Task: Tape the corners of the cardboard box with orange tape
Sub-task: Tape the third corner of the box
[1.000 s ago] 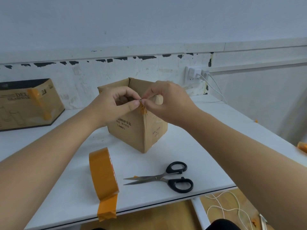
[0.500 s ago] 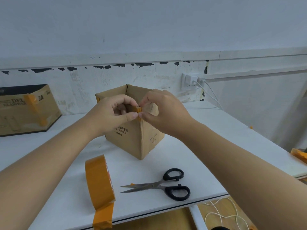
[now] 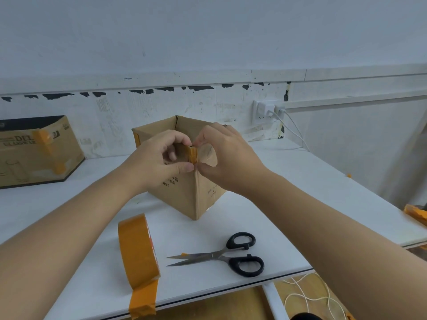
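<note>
From my feed, my left hand and right hand cover most of the cardboard box's near top corner, so I can't tell how far the orange tape strip wraps. The box's printed text is too small to read. A second box is cut off at the left edge, and an orange scrap at the right.

The cardboard box was matt brown corrugated board, a glossy orange tape strip over its near top corner. At 7 o'clock from it, the tape roll shone smooth. The scissors had bare metal blades and glossy black plastic handles on the smooth white table
</note>
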Available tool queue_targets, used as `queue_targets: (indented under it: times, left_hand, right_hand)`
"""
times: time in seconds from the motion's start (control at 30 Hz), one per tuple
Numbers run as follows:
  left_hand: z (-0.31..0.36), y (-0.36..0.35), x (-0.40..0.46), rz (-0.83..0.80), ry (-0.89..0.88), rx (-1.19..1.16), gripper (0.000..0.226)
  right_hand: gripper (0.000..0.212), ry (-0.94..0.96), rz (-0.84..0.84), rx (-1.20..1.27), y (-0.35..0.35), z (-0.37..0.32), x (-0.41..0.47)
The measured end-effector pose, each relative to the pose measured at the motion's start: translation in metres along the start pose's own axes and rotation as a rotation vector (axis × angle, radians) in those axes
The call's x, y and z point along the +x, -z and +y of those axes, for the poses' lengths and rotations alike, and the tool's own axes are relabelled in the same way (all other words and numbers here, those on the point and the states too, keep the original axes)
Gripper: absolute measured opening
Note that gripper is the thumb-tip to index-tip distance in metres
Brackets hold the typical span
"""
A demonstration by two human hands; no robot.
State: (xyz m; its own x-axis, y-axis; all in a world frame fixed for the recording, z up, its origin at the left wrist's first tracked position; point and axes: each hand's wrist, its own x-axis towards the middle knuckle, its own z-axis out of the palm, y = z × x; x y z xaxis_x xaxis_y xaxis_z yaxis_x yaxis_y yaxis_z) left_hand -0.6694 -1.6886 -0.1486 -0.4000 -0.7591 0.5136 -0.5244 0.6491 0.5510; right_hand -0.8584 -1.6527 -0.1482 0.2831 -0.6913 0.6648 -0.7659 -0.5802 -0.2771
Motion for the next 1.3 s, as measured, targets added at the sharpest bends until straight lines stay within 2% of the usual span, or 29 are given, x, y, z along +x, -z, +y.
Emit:
queue_targets:
  times: [0.3,0.63,0.73,0.83,1.3]
  left_hand:
    - [-0.001,0.002,0.002,-0.012,-0.006,-0.048,0.036]
    - [0.0,0.002,0.002,-0.034,-0.077,-0.101,0.023]
    - [0.002,0.002,0.004,-0.009,-0.071,-0.079,0.021]
    - [0.004,0.004,0.003,-0.052,-0.055,-0.141,0.014]
    - [0.005,0.004,0.004,-0.052,-0.047,-0.155,0.012]
  right_hand:
    - [0.032,0.006,-0.006,0.003,0.0,0.003,0.001]
    - [0.017,-0.019,0.009,0.087,0.002,0.003,0.005]
    - [0.013,-0.03,0.017,0.086,0.002,0.003,0.007]
    - [0.009,-0.031,0.01,0.095,0.003,0.003,0.008]
    - [0.006,-0.053,-0.017,0.113,0.005,0.002,0.011]
